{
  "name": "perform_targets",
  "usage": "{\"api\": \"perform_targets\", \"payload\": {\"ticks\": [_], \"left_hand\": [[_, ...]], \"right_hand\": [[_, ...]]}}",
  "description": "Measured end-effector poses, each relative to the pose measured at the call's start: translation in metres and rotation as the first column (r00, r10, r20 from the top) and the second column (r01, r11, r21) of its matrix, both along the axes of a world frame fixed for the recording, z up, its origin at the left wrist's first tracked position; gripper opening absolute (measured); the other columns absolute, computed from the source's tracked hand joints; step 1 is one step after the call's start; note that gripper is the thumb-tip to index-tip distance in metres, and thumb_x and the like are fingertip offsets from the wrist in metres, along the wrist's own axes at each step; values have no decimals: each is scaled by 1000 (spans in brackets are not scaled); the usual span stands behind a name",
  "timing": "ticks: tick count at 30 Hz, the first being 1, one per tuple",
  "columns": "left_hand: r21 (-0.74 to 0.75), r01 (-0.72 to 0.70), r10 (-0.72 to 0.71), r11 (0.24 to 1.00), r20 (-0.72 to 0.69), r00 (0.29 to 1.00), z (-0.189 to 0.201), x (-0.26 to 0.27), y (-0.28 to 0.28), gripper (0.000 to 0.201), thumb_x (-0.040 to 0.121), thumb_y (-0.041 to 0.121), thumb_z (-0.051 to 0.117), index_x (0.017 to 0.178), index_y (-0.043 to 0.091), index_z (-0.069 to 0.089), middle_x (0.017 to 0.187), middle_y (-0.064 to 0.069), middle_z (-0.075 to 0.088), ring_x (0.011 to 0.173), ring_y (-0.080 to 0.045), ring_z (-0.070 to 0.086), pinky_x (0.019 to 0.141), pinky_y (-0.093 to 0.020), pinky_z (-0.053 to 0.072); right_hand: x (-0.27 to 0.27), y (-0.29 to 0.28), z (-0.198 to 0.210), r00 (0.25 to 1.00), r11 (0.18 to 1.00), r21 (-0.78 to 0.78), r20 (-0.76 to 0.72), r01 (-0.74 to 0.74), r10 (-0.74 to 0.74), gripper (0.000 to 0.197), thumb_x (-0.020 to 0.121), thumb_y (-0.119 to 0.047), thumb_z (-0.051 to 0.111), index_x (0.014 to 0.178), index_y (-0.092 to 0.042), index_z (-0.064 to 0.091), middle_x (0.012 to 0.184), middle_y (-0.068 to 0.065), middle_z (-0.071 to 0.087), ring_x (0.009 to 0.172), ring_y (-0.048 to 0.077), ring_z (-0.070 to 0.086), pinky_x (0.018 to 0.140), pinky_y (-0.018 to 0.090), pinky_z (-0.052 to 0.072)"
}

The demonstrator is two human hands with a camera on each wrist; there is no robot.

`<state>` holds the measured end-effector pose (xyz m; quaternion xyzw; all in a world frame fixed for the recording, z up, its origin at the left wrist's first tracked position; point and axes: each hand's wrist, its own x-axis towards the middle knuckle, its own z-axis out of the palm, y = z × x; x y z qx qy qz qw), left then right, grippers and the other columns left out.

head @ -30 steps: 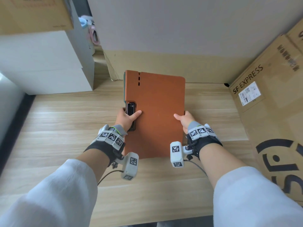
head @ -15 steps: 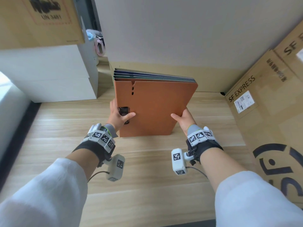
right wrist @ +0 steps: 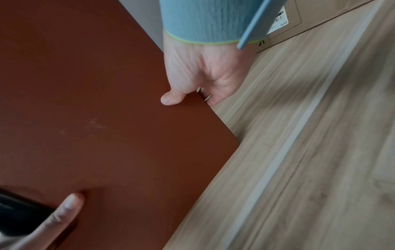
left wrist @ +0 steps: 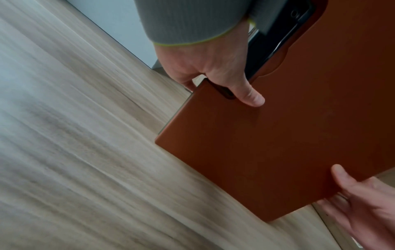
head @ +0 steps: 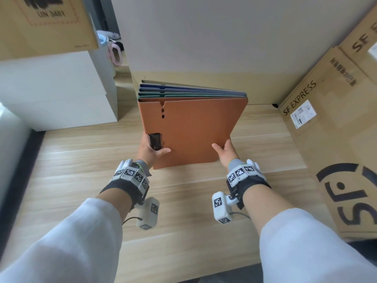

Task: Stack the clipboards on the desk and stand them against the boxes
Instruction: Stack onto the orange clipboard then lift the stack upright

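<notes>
A stack of several clipboards (head: 191,131) stands on its lower edge on the wooden desk (head: 81,164), tilted back towards the wall. The front one is brown (left wrist: 288,135) (right wrist: 85,110); blue and green edges show along the top behind it. My left hand (head: 152,151) grips the stack's left edge, thumb on the brown face beside a black clip (head: 155,140). My right hand (head: 224,152) grips the right edge, thumb on the front, fingers hidden behind. The left hand (left wrist: 213,71) and the right hand (right wrist: 196,81) show the same pinch in the wrist views.
SF Express cardboard boxes (head: 330,127) line the right side of the desk. White boxes (head: 55,94) with a brown carton (head: 44,23) on top stand at the back left. A flat cardboard sheet (head: 204,84) leans on the grey wall behind the stack.
The stack has been tipped up from near flat to standing on its lower edge, and it has moved away from me towards the wall. Both hands kept their grip on its sides.
</notes>
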<state>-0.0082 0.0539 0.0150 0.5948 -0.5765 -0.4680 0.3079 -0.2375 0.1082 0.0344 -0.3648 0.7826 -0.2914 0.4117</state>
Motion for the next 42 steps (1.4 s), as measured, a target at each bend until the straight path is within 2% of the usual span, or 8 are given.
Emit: {"api": "perform_targets", "payload": {"ticks": [3, 8, 12, 15, 21, 30, 37, 42], "left_hand": [[14, -5, 6, 1000, -41, 999, 1, -3, -8, 62, 73, -3, 74, 124, -1, 40, 80, 10, 49, 73, -4, 51, 79, -18, 48], [72, 57, -57, 996, -5, 998, -2, -24, -27, 74, 73, 5, 78, 134, 0, 36, 104, -4, 52, 97, -17, 50, 88, -28, 40], [245, 76, -83, 967, 21, 996, -12, -74, -37, 61, 72, 13, 79, 121, -4, 48, 110, -22, 59, 108, -32, 57, 94, -39, 45], [354, 94, -95, 930, -16, 995, -18, -122, -41, 49, 77, 13, 75, 118, -6, 56, 119, -31, 60, 114, -38, 57, 85, -32, 40], [589, 130, -170, 798, 14, 985, -35, -206, -53, 73, 69, 40, 79, 128, 4, 54, 126, -15, 61, 119, -33, 56, 105, -44, 43], [646, 114, -165, 755, 18, 986, -56, -317, -63, 75, 67, 41, 80, 126, 2, 54, 125, -18, 63, 116, -34, 60, 103, -45, 46], [660, 69, -107, 748, 17, 994, -65, -353, -62, 74, 70, 42, 77, 126, -1, 55, 123, -16, 63, 115, -32, 60, 101, -37, 47], [647, 54, -120, 760, 57, 991, -65, -370, -60, 72, 72, 45, 74, 123, -3, 56, 109, -15, 67, 110, -33, 64, 99, -44, 50]], "right_hand": [[-2, -7, 0, 998, 1000, 9, -58, 25, -24, 55, 96, -22, 47, 143, -4, 26, 147, 12, 41, 135, 25, 39, 108, 28, 29], [-24, -12, -8, 998, 997, 57, -32, 50, -48, 57, 94, -24, 49, 143, -4, 27, 148, 11, 39, 136, 26, 38, 111, 33, 27], [-75, -20, -12, 999, 985, 164, -25, 50, -47, 65, 89, -33, 53, 144, -9, 28, 149, 9, 40, 135, 27, 40, 114, 43, 31], [-123, -27, -16, 993, 968, 220, -45, 120, -113, 68, 88, -35, 54, 146, -12, 25, 150, 8, 38, 136, 29, 40, 113, 47, 31], [-195, -24, -4, 980, 908, 370, -105, 194, -167, 73, 91, -34, 52, 149, -11, 15, 155, 12, 26, 141, 33, 30, 114, 51, 28], [-292, -34, -16, 946, 864, 385, -145, 324, -291, 66, 92, -28, 54, 147, -8, 24, 152, 13, 33, 138, 34, 35, 112, 48, 31], [-328, -49, -26, 922, 857, 340, -140, 387, -361, 55, 90, -24, 57, 140, -6, 42, 144, 11, 47, 132, 30, 45, 108, 37, 34], [-333, -60, -27, 900, 827, 357, -125, 434, -418, 51, 92, -36, 49, 125, 2, 53, 132, 18, 56, 123, 32, 52, 102, 37, 38]]}}
